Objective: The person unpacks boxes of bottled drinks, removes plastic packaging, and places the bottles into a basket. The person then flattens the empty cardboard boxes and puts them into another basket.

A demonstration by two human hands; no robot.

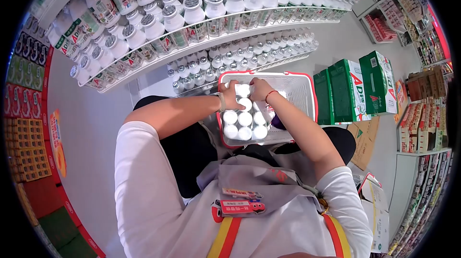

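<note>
A white shopping basket [300, 92] with a red rim stands between my knees. On its left side several white-capped bottles [245, 119] are packed upright in rows. My left hand [231, 96] reaches in from the left, thumb and fingers curled round a white bottle [243, 90] at the far end of the group. Just right of it, my right hand [261, 89] has its fingers pinched together beside that same bottle; what lies between them is too small to make out. Something dark purple [277, 122] shows under my right forearm, partly hidden.
Ahead, a shelf [192, 37] carries rows of white bottles with green labels, and a lower shelf [283, 59] holds smaller ones. Green cartons [348, 90] stand right of the basket, with flattened cardboard [363, 140] on the floor nearby. Stocked shelves line both sides.
</note>
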